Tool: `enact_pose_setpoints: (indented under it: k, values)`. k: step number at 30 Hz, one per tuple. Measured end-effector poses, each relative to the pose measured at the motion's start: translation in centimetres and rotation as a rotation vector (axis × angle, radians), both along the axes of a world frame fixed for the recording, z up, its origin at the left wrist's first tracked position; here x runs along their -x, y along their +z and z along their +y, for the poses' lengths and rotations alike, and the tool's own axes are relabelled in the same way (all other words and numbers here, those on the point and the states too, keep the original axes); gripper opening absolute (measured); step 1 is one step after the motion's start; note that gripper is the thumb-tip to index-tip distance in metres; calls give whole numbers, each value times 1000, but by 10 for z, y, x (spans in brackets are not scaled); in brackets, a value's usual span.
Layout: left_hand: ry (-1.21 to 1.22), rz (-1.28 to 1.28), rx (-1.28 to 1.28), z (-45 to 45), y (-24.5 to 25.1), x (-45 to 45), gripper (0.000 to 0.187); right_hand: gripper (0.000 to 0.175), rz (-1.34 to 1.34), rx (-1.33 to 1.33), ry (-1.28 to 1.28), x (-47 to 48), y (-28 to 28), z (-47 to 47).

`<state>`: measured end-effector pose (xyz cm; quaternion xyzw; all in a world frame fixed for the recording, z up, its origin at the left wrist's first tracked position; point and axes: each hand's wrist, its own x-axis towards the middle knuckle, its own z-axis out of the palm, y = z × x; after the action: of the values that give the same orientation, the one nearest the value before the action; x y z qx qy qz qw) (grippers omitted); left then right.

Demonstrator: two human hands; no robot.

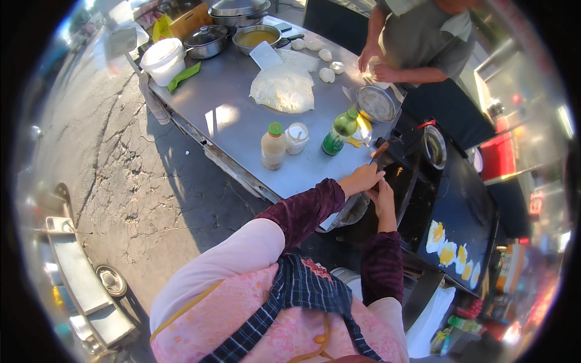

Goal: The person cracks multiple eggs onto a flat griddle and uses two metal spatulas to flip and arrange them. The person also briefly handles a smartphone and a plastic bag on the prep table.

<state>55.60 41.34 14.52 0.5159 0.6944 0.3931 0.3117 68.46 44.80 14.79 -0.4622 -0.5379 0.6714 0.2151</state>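
My left hand [361, 180] and my right hand [382, 203] meet with fingertips together past the near right corner of the steel table. A small dark patch shows between the fingers; whether they hold something is unclear. Just beyond my left hand lies a tool's brown handle [380, 150]. Below the hands is a partly covered container [354, 212]. To the right, several frying eggs [447, 253] with yellow yolks rest on a black griddle [463, 204]. A green plastic bottle [336, 136] stands on the table ahead of my hands.
On the steel table [199, 113] are a green-capped bottle [273, 147], a glass jar [297, 138], a dough sheet [283, 88], several dough balls [327, 75], pots [206, 41] and a white bucket [163, 61]. Across it, another person's hands [379, 68] work near a round metal pan [376, 103].
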Motion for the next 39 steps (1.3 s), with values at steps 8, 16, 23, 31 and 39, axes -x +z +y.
enact_pose_setpoints:
  k: [8,16,23,31,39]
  values:
    - [-118,-128,25,-139,7,30,53,43,-144,-151,-243,-7,-3,3]
    - [628,-72,55,-292,-1,125,71,25,107,-638,-308,24,34,-55]
    - [412,115,-296,-237,-32,179,97,36,-31,-580,82,122,11,-109]
    - [306,-108,-156,-223,-42,265,90,38,-383,-1007,48,181,-36,-181]
    - [225,-125,-239,-225,-53,332,84,64,-759,-1094,244,183,-55,-213]
